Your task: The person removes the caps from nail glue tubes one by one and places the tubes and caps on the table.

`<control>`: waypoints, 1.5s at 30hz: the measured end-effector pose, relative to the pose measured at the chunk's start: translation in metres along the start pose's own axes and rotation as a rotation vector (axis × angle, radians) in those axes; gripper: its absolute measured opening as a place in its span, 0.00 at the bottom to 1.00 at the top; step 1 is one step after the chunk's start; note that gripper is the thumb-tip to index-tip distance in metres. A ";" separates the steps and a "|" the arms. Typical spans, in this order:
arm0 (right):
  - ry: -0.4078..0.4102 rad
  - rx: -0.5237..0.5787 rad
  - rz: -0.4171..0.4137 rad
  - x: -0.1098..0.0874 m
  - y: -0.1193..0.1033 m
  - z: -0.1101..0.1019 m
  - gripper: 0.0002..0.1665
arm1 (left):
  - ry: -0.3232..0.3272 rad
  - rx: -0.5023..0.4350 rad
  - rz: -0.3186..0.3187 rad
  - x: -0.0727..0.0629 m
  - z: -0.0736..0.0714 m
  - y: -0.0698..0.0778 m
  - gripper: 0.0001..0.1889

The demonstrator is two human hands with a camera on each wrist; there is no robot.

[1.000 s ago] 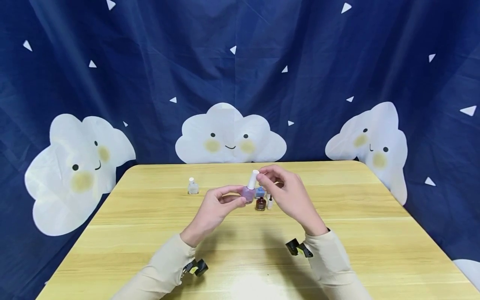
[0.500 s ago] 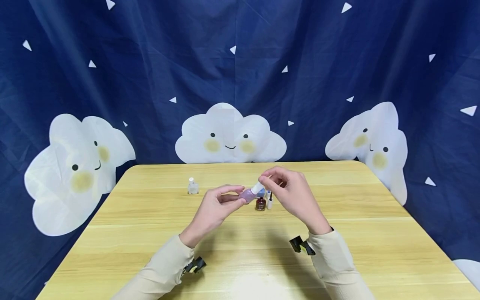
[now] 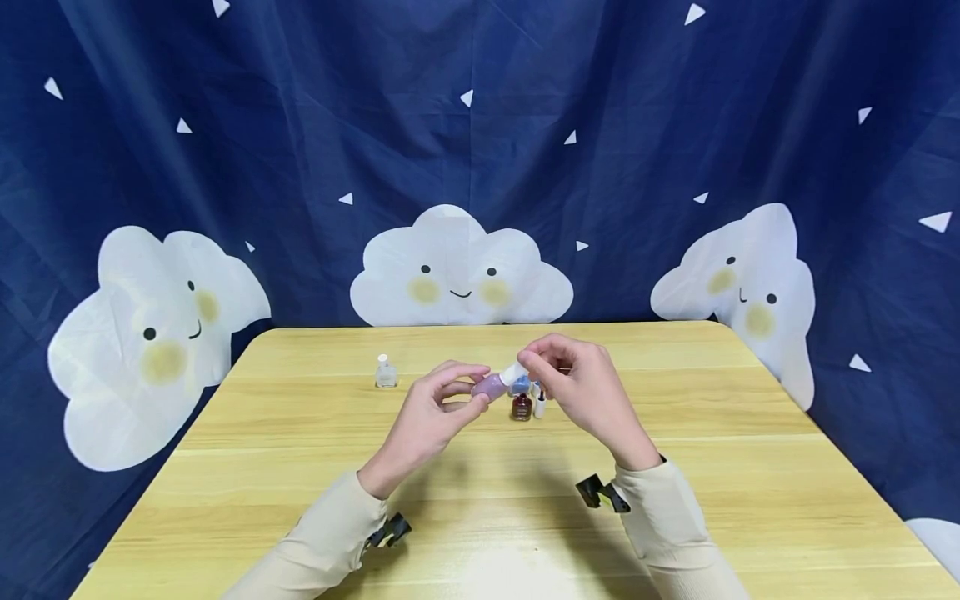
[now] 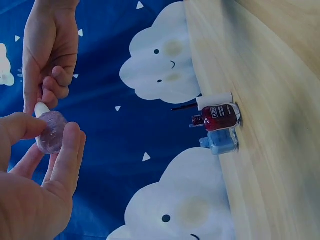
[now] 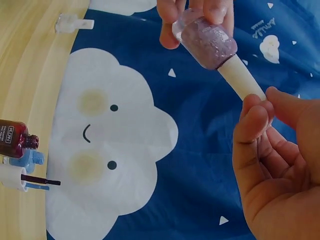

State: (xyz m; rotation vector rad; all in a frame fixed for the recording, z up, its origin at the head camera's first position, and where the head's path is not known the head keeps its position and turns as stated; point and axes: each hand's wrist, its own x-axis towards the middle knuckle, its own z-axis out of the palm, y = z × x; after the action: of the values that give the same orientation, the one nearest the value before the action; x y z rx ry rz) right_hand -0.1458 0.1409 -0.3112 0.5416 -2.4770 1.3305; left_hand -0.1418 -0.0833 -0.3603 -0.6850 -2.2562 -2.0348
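Observation:
A purple nail polish bottle (image 3: 491,387) with a white cap (image 5: 242,79) is held tilted above the table, cap end up and to the right. My left hand (image 3: 431,415) pinches the glass body between thumb and fingers. With thumb and fingertips, my right hand (image 3: 581,392) grips the end of the cap, which sits on the bottle's neck. Behind the hands stand an uncapped dark red nail polish bottle (image 4: 221,116) and an uncapped blue nail polish bottle (image 4: 223,141). Beside them a white brush cap (image 5: 12,177) stands with its dark brush pointing up.
A clear bottle with a white cap (image 3: 386,373) stands at the back left of the wooden table (image 3: 300,467). A second brush, blue-tipped (image 5: 38,187), shows beside the dark one. A dark blue cloud-patterned curtain (image 3: 465,150) hangs behind the table's far edge.
The purple bottle has tipped from nearly upright to a strong slant, its cap swinging right and down. The right hand has shifted slightly right with the cap.

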 end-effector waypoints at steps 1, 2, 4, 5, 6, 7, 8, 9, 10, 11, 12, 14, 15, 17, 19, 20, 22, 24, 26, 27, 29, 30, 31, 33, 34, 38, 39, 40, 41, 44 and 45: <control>0.002 0.003 -0.001 0.000 0.000 0.000 0.07 | 0.002 0.003 0.007 0.000 0.000 0.001 0.18; 0.004 0.007 -0.001 0.000 -0.001 0.000 0.07 | 0.005 0.011 0.012 -0.001 0.001 0.002 0.17; 0.007 0.012 0.002 -0.001 -0.001 0.001 0.06 | 0.012 0.029 0.021 -0.002 0.001 0.003 0.17; 0.006 0.014 0.003 -0.001 -0.002 0.001 0.06 | 0.016 0.037 0.027 -0.003 0.001 0.004 0.16; 0.004 0.014 0.007 -0.001 -0.002 0.001 0.06 | 0.020 0.043 0.031 -0.003 0.002 0.005 0.16; 0.000 0.015 0.011 -0.001 -0.003 0.001 0.06 | 0.025 0.049 0.036 -0.004 0.002 0.005 0.16; -0.004 0.015 0.015 -0.001 -0.003 0.001 0.06 | 0.029 0.055 0.047 -0.005 0.002 0.006 0.16; -0.009 0.013 0.017 -0.002 -0.004 0.001 0.06 | 0.033 0.060 0.058 -0.006 0.003 0.007 0.16; -0.014 0.012 0.020 -0.002 -0.004 0.000 0.06 | 0.037 0.067 0.072 -0.006 0.003 0.008 0.17; -0.017 0.011 0.022 -0.002 -0.005 0.000 0.07 | 0.042 0.072 0.088 -0.007 0.004 0.009 0.17; -0.021 0.013 0.027 -0.002 -0.006 0.000 0.07 | 0.048 0.082 0.104 -0.008 0.005 0.010 0.17; -0.027 0.020 0.029 -0.003 -0.006 -0.001 0.07 | 0.064 0.109 0.142 -0.009 0.007 0.011 0.17; -0.030 0.025 0.032 -0.003 -0.007 -0.001 0.07 | 0.075 0.122 0.155 -0.010 0.007 0.011 0.17; -0.042 0.039 0.030 -0.003 -0.007 -0.002 0.07 | 0.094 0.144 0.181 -0.011 0.008 0.011 0.17; -0.057 0.045 0.025 -0.004 -0.007 -0.004 0.07 | 0.113 0.161 0.201 -0.012 0.009 0.012 0.16; -0.064 0.049 0.025 -0.004 -0.007 -0.005 0.07 | 0.122 0.164 0.206 -0.012 0.009 0.012 0.15; -0.078 0.057 0.026 -0.004 -0.007 -0.006 0.07 | 0.135 0.162 0.220 -0.012 0.010 0.013 0.14; -0.090 0.069 0.032 -0.004 -0.007 -0.008 0.07 | 0.149 0.156 0.234 -0.013 0.011 0.014 0.14; -0.098 0.083 0.034 -0.004 -0.008 -0.008 0.06 | 0.158 0.150 0.246 -0.013 0.012 0.014 0.13; -0.101 0.088 0.032 -0.005 -0.008 -0.009 0.06 | 0.161 0.147 0.252 -0.014 0.013 0.014 0.13; -0.101 0.092 0.022 -0.005 -0.008 -0.009 0.05 | 0.166 0.144 0.261 -0.014 0.013 0.015 0.14; -0.098 0.092 0.014 -0.005 -0.008 -0.009 0.05 | 0.167 0.142 0.264 -0.014 0.013 0.015 0.14; -0.094 0.091 0.006 -0.005 -0.008 -0.009 0.04 | 0.168 0.140 0.265 -0.014 0.013 0.015 0.14; -0.082 0.089 -0.013 -0.005 -0.008 -0.008 0.04 | 0.169 0.136 0.266 -0.014 0.012 0.015 0.14; -0.075 0.088 -0.022 -0.006 -0.009 -0.008 0.04 | 0.167 0.131 0.266 -0.015 0.012 0.016 0.14; -0.051 0.078 -0.066 -0.007 -0.010 -0.007 0.04 | 0.155 0.109 0.259 -0.015 0.011 0.016 0.14; -0.045 0.075 -0.077 -0.007 -0.010 -0.007 0.04 | 0.152 0.104 0.256 -0.016 0.011 0.016 0.14; -0.040 0.070 -0.088 -0.008 -0.010 -0.007 0.04 | 0.149 0.102 0.253 -0.016 0.011 0.017 0.14; -0.036 0.064 -0.099 -0.008 -0.011 -0.007 0.04 | 0.148 0.101 0.251 -0.016 0.011 0.017 0.14; -0.022 0.052 -0.126 -0.008 -0.011 -0.006 0.03 | 0.147 0.103 0.244 -0.016 0.012 0.018 0.13; -0.018 0.050 -0.132 -0.008 -0.011 -0.006 0.03 | 0.148 0.101 0.240 -0.016 0.012 0.018 0.13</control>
State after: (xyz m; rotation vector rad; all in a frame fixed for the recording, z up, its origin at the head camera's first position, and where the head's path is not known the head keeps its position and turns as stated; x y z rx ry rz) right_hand -0.1333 0.1420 -0.3032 0.7191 -2.3821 1.3437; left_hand -0.1181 -0.0762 -0.3497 -0.7311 -2.0665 -1.7871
